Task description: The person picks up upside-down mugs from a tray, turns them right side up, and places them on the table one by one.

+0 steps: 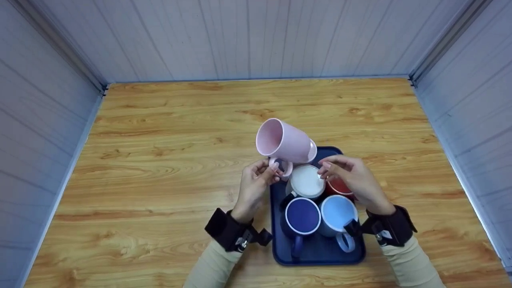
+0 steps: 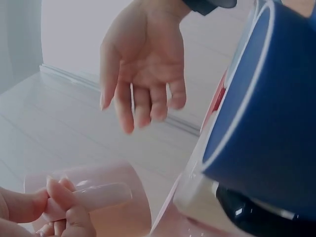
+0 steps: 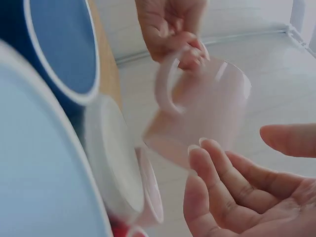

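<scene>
Left hand (image 1: 253, 188) up off the table, fingers pinched round the handle of the pink mug (image 1: 285, 143); mug airborne, tipped on its side, mouth facing left and slightly up, hanging just above the far-left corner of the dark blue tray (image 1: 316, 252); right hand (image 1: 351, 179) close beside it, fingers relaxed and gently spread, grasping nothing, hovering over the red mug (image 1: 340, 187); down on the tray, white mug (image 1: 307, 182) at the far left, dark blue mug (image 1: 302, 216) near left, light blue mug (image 1: 338, 214) near right, all upright and packed close together; wooden table (image 1: 160, 160) underneath.
</scene>
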### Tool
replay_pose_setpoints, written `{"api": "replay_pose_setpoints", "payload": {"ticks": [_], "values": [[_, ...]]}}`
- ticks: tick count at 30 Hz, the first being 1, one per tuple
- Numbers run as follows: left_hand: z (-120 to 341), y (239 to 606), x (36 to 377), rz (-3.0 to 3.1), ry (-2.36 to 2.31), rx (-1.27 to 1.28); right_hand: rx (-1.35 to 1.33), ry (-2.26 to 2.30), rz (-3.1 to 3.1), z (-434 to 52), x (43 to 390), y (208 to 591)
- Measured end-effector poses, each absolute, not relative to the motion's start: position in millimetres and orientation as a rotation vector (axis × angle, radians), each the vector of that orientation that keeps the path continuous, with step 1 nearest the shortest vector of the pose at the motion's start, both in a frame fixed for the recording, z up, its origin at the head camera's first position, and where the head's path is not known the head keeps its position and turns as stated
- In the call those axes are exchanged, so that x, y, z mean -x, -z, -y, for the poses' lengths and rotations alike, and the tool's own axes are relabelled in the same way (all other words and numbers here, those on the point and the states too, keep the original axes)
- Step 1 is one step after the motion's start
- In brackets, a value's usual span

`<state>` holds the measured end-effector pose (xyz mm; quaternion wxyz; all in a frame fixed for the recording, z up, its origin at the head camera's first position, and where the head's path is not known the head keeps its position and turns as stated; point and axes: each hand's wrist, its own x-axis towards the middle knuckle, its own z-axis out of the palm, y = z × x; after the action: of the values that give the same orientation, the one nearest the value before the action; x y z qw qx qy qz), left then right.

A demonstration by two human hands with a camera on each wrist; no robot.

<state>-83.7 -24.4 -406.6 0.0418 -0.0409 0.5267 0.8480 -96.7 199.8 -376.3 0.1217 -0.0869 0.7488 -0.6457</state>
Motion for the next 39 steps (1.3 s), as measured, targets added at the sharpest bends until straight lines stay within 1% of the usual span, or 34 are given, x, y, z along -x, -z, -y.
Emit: {"api": "replay_pose_setpoints", "payload": {"ticks": [16,22,32,39], "values": [[58,415,96,-1.896,-2.529,0.304,0.153,1.968,-2.266,-234,95,374],[69,420,101,-1.861,-2.601,0.412,0.138,1.958,-2.310,-242,95,376],[89,436,111,-1.941,-2.644,0.485,0.119,1.967,-2.330,-253,96,383],[104,446,120,-2.082,-2.562,0.591,0.090,1.891,-2.393,-259,97,387]]}}
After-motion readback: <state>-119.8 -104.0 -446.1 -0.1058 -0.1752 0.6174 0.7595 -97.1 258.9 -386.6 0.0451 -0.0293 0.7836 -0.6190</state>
